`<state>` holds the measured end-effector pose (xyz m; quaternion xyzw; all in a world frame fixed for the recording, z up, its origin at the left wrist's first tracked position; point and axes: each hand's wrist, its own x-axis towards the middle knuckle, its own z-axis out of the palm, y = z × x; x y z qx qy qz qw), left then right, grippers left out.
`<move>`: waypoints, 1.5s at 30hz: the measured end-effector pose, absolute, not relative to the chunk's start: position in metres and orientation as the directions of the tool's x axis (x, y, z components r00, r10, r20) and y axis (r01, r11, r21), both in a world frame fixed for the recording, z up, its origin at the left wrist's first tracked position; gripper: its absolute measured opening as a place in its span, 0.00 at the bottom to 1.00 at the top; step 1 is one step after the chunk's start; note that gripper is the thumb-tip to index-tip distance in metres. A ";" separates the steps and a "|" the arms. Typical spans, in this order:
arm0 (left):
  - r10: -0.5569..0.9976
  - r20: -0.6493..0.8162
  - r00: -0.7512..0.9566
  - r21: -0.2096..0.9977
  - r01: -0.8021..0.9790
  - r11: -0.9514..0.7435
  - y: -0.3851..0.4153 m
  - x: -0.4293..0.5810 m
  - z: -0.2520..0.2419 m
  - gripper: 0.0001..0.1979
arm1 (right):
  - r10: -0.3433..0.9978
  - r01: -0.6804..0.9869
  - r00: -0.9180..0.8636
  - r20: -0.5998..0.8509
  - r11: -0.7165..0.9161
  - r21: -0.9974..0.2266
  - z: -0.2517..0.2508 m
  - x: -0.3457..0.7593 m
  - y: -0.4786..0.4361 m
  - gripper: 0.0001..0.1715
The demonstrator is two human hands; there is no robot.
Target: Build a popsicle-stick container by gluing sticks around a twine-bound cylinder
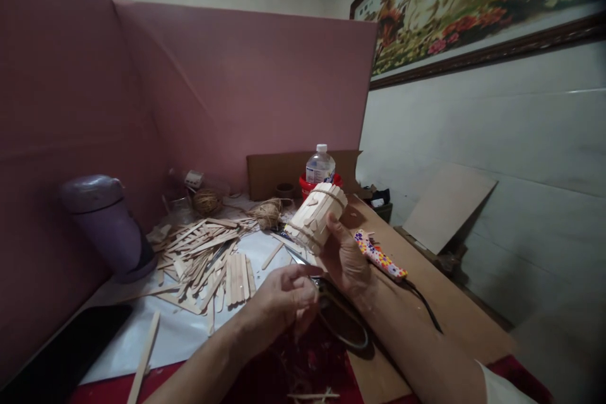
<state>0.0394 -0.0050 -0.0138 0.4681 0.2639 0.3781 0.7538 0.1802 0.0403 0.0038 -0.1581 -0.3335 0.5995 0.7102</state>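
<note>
My right hand (348,259) grips a small barrel built of popsicle sticks (316,218), bound with twine, and holds it tilted above the table. My left hand (284,303) is closed in a pinch just below and left of it, fingers near a pair of scissors (331,309) whose blades point up toward the barrel. What the pinch holds is too small to make out.
A heap of loose popsicle sticks (203,259) lies on white paper at the left. Twine balls (267,211), a purple flask (106,224), a water bottle (320,164), a red tub, a flower-patterned glue gun (381,257) and a dark phone (66,353) surround the work area. Pink boards wall off the back.
</note>
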 end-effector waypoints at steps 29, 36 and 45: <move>0.835 0.550 -0.023 0.802 0.294 -0.521 0.031 0.004 -0.019 0.17 | 0.926 -0.618 -0.089 0.366 0.236 -0.749 -0.001 0.175 0.031 0.27; 0.826 0.563 -0.015 0.774 0.361 -0.521 0.032 0.004 -0.022 0.15 | 0.936 -0.581 -0.076 0.344 0.239 -0.778 -0.005 0.173 0.033 0.26; 0.817 0.577 -0.010 0.749 0.406 -0.524 0.034 0.003 -0.024 0.13 | 0.941 -0.556 -0.052 0.333 0.250 -0.793 -0.008 0.171 0.036 0.25</move>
